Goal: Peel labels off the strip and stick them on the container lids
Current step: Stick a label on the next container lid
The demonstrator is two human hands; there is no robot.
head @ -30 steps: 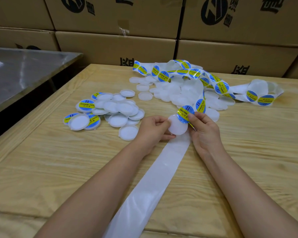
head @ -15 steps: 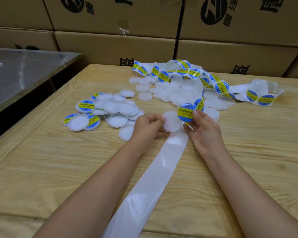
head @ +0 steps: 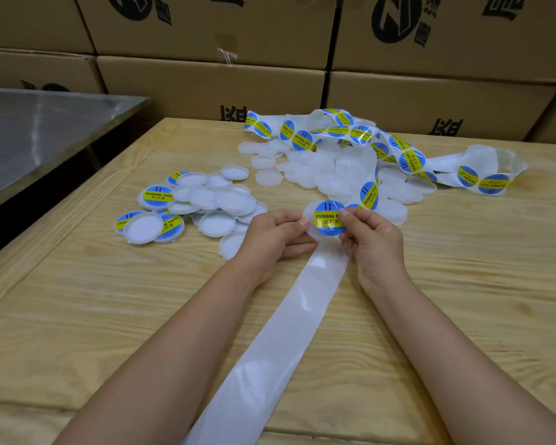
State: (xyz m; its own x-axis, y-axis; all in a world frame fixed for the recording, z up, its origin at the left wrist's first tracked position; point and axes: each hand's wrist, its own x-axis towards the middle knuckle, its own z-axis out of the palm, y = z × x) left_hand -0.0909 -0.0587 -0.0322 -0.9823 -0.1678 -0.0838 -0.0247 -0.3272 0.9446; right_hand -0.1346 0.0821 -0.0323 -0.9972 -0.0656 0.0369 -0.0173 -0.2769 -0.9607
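Nearest, the bare backing tape (head: 286, 332) runs from the bench's (head: 109, 316) near edge up between the forearms to the hands. There the left hand (head: 275, 236) holds a white lid (head: 309, 216) by its left rim, grip pinched. The label (head: 326, 220) lies face up across that lid, and the right hand (head: 374, 240) pinches its right edge, so the lid sits between both grips, touching each. Smoothing it down probably falls to the right hand, already on it. Beyond, the loaded strip (head: 369, 194) curls toward the far right corner over bare lids (head: 328, 175). Finished lids (head: 187, 207) are heaped toward the left edge.
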